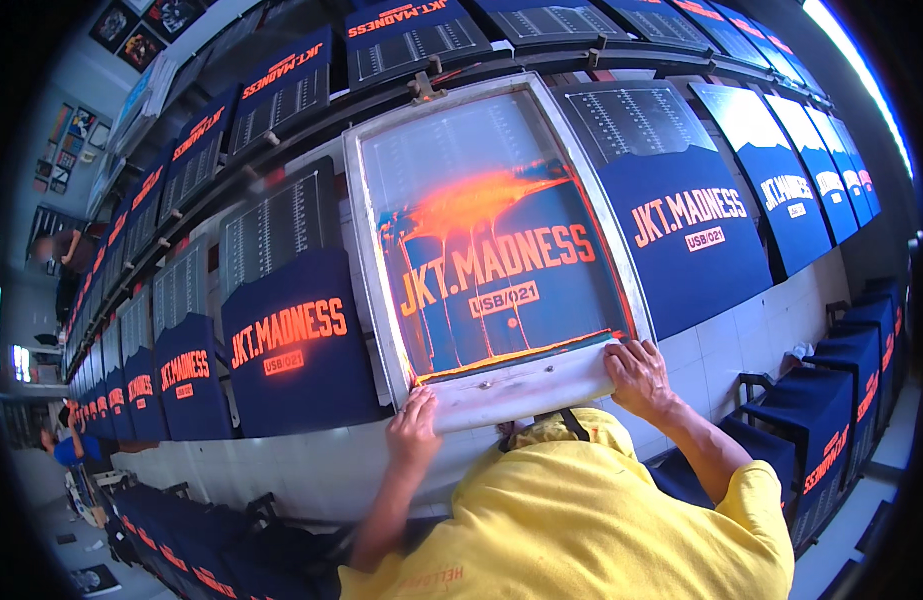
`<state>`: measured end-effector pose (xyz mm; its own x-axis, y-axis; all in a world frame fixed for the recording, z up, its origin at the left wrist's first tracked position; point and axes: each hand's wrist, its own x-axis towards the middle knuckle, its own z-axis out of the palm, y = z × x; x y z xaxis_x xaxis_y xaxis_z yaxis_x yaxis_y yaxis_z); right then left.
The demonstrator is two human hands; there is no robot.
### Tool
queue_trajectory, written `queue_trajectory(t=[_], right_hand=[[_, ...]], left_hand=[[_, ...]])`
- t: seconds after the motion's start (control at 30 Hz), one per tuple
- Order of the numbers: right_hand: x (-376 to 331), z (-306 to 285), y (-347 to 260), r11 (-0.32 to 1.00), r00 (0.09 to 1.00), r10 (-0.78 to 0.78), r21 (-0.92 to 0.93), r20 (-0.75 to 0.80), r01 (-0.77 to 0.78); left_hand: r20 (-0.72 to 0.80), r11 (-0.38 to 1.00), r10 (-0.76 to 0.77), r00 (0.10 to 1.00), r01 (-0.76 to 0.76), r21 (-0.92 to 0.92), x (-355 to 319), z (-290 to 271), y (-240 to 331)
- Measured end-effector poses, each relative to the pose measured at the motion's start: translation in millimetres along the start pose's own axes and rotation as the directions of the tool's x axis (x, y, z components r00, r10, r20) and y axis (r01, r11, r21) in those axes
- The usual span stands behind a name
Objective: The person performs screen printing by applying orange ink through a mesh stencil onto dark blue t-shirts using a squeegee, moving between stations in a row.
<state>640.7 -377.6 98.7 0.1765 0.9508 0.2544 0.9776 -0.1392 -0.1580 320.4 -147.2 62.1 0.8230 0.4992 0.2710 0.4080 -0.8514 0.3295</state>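
A screen printing frame (490,408), pale-edged and tilted a little, lies over a navy shirt panel on a board in front of me. Bright orange ink (472,205) is smeared across its mesh, with thin streaks running toward the near side. Block lettering shows orange through the mesh. My left hand (414,425) grips the frame's near left corner, fingers curled over the edge. At the near right corner, my right hand (640,378) holds the same frame, its fingers bent over the rim. Whether the frame touches the fabric, I cannot tell.
Navy panels with orange lettering lie on boards to the left (292,345) and right (692,230). A second row of boards (412,45) runs behind a dark rail. More draped panels (822,420) stand at the lower right. Another person (77,445) in blue is far left.
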Motion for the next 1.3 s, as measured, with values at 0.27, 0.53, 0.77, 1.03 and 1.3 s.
queue_trajectory(t=[0.27, 0.53, 0.77, 1.03, 1.3], right_hand=[[90.8, 31.5, 55.2, 1.0, 1.0, 0.001, 0.018, 0.029, -0.001], [202.2, 46.2, 111.8, 1.0, 0.999, -0.014, -0.013, 0.048, 0.014], [247.5, 29.8, 127.9, 0.998, 0.952, 0.064, -0.037, 0.299, -0.055], [249.4, -25.1, 108.9, 0.998, 0.984, 0.04, -0.044, 0.172, -0.033], [164.4, -35.9, 76.1, 0.998, 0.999, -0.034, -0.052, 0.035, 0.035]], left_hand=[[0.004, 0.999, -0.032, 0.999, 0.032, -0.018, 100.7, 4.5, -46.4], [0.002, 1.0, -0.004, 1.0, 0.004, -0.015, 207.3, 14.9, -105.0], [0.135, 0.998, -0.055, 0.989, 0.057, -0.012, 249.0, -0.6, -115.4], [0.032, 0.998, -0.047, 0.998, 0.049, -0.051, 249.6, -47.7, -87.0], [-0.013, 0.997, -0.061, 0.998, 0.061, -0.04, 170.4, -55.0, -46.6]])
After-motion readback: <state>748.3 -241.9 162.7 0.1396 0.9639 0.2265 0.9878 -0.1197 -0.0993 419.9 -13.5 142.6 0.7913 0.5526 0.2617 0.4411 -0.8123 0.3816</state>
